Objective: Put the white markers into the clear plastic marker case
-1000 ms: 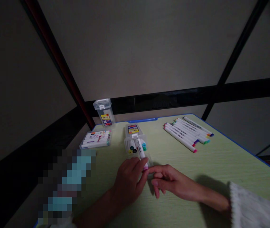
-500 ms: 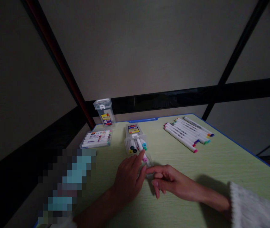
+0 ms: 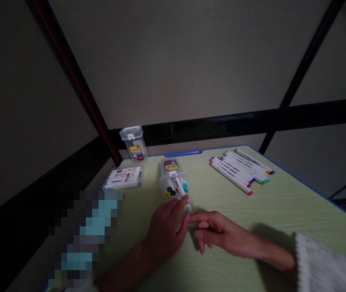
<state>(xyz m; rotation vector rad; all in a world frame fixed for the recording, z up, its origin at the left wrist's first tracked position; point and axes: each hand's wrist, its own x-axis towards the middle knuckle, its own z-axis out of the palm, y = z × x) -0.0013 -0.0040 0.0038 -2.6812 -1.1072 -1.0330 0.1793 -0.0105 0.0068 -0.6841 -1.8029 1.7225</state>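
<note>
A: Where's the marker [image 3: 180, 188]?

B: Frame centre, just above the left hand [image 3: 169, 225], the nearer one; its long axis slants from the clear box [image 3: 170, 165] down to that hand, whose index touches its end, thumb apart; the right hand [image 3: 221, 234] points, lower right; whether it grips, I can't tell.

A: Writing?

B: Yellow-and-blue box label; characters on the flat pack [image 3: 124, 178]; all too blurred.

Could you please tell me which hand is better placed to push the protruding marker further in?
Probably the left hand: it is right at the near end of the marker sticking out of the open case. The right hand is farther from that end.
</note>
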